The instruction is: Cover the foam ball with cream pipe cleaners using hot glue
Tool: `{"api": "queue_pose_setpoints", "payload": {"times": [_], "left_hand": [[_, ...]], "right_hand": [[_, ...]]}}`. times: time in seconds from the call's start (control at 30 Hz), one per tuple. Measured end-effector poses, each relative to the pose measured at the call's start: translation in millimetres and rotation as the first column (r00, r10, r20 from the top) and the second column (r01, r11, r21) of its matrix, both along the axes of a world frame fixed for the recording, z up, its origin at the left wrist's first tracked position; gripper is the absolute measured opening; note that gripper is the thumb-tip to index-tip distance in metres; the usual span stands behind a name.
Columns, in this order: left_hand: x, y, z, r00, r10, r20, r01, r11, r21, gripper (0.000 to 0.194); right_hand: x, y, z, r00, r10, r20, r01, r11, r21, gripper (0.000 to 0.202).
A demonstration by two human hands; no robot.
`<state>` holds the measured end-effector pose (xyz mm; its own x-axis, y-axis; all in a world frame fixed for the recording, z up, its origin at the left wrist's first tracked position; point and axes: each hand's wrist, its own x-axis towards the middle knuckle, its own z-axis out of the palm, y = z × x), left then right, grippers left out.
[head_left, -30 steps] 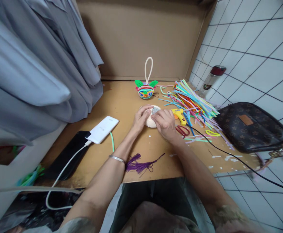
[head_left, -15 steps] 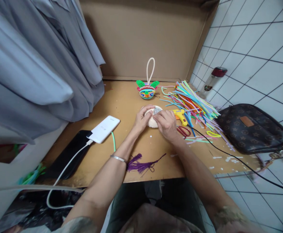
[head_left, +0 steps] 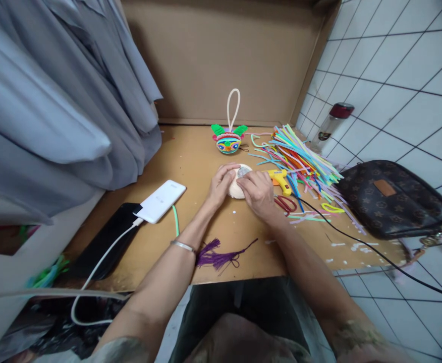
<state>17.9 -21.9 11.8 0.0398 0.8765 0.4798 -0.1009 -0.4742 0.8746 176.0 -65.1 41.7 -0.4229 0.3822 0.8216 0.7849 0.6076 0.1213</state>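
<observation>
A cream-coloured round piece (head_left: 236,190) with a grey patch (head_left: 244,172) on its upper part sits between my hands. My left hand (head_left: 220,184) grips its left edge, the fingers over the far rim and the thumb on top. On the right side, my right hand (head_left: 259,190) is closed, its fingertips pressed at the lower edge of the grey patch. Whether those fingertips pinch anything small is hidden. Just behind stands a colourful animal-head ornament (head_left: 228,143) with green ears and a white loop. A yellow glue gun (head_left: 280,180) lies right beside my right hand.
Red-handled scissors (head_left: 286,203) and a heap of coloured pipe cleaners (head_left: 306,156) lie at right, near a brown patterned bag (head_left: 395,201) and a bottle (head_left: 334,126). Purple tassels (head_left: 221,257) lie in front. A white power bank (head_left: 163,200) and black phone (head_left: 105,247) are at left.
The view has shifted very slightly. My left thumb has drawn back a little from the grey patch; both hands otherwise stay in place on the round piece.
</observation>
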Motion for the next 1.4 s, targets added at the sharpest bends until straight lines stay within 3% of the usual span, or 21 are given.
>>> {"api": "queue_pose_setpoints", "payload": {"times": [0.43,0.67,0.97,1.4], "left_hand": [[1.8,-0.2,0.4,1.0,0.014,-0.019,-0.014,1.0,-0.011,0.035],[2.0,-1.1,-0.7,1.0,0.017,-0.007,-0.017,1.0,0.002,0.036],[2.7,-1.1,1.8,0.999,0.03,-0.03,-0.03,1.0,-0.005,0.035],[3.7,-0.9,-0.5,0.999,0.032,0.022,-0.032,0.999,-0.003,0.05]], "right_hand": [[-0.1,1.2,-0.8,0.999,-0.001,-0.04,-0.002,0.996,-0.089,0.03],[0.1,3.2,-3.6,0.998,0.012,-0.064,-0.013,1.0,-0.014,0.033],[1.4,4.1,-4.6,0.999,0.001,-0.053,-0.007,0.994,-0.109,0.027],[-1.7,1.4,-1.8,0.998,0.024,-0.057,-0.023,0.999,0.025,0.035]]}}
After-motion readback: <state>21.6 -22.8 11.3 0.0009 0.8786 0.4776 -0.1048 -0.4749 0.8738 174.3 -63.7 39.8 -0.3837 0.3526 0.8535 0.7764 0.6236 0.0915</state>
